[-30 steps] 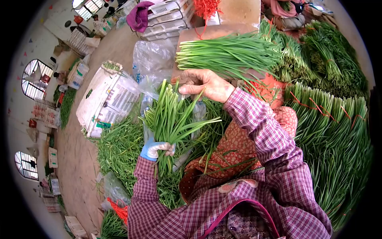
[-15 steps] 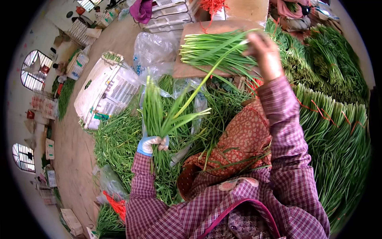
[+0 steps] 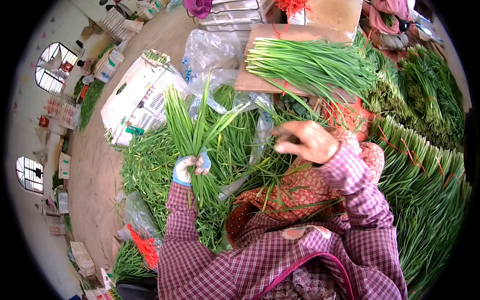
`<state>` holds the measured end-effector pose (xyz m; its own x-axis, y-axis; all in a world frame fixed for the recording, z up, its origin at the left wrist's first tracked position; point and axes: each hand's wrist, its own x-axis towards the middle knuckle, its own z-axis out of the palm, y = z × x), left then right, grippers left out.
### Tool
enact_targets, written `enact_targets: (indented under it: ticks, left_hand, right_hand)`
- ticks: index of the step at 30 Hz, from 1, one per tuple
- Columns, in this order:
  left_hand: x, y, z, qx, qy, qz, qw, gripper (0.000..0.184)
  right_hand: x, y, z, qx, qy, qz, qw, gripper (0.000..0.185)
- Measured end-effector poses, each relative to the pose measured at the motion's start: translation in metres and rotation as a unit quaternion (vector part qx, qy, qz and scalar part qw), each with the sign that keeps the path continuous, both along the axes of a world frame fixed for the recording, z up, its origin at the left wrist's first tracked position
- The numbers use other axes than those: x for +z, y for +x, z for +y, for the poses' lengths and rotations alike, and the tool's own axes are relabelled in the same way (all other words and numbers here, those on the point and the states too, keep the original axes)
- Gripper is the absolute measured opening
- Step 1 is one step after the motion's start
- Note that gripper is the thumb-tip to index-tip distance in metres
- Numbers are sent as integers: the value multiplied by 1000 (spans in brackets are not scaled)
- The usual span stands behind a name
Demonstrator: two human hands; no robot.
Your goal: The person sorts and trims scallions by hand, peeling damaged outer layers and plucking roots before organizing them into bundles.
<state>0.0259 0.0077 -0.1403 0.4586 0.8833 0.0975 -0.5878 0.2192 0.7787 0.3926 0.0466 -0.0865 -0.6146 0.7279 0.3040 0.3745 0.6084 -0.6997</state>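
My left hand point(image 3: 191, 167), in a white and blue glove, is closed around a bunch of garlic chives point(image 3: 192, 127) whose long green blades fan out upward. My bare right hand point(image 3: 306, 142) hovers above my patterned apron point(image 3: 320, 175), to the right of that bunch. Its thumb and fingers are bent but apart, with nothing visible between them. Beyond it, a pile of chives point(image 3: 310, 65) lies across a brown board point(image 3: 250, 82). Loose chives point(image 3: 145, 175) are heaped below and around my left hand.
Tied bundles of chives point(image 3: 420, 200) stand along the right side. A white crate point(image 3: 145, 102) stands left of a clear plastic bag point(image 3: 210, 55). Red ties point(image 3: 291, 6) hang at the top, and more red ties point(image 3: 145, 245) lie lower left. Another person in pink point(image 3: 387, 17) sits at the upper right.
My right hand has come down from the board toward my lap, and the stalk it held is no longer in it. The left hand still grips its bunch. The view has shifted slightly.
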Motion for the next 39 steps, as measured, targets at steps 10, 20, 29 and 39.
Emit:
enact_targets:
  ticks: [10, 20, 29, 39]
  left_hand:
    - [1, 28, 3, -36, 7, 61, 997, 26]
    - [0, 24, -3, 68, -57, 38, 995, 25]
    - [-10, 25, 8, -18, 38, -42, 998, 24]
    - [-4, 60, -4, -20, -1, 11, 1000, 28]
  right_hand:
    - [4, -76, 15, -50, -297, 362, 882, 26]
    - [35, 49, 49, -308, -51, 458, 832, 28]
    - [-21, -7, 4, -188, -460, 515, 698, 47]
    - [-25, -80, 18, -138, -459, 477, 736, 35]
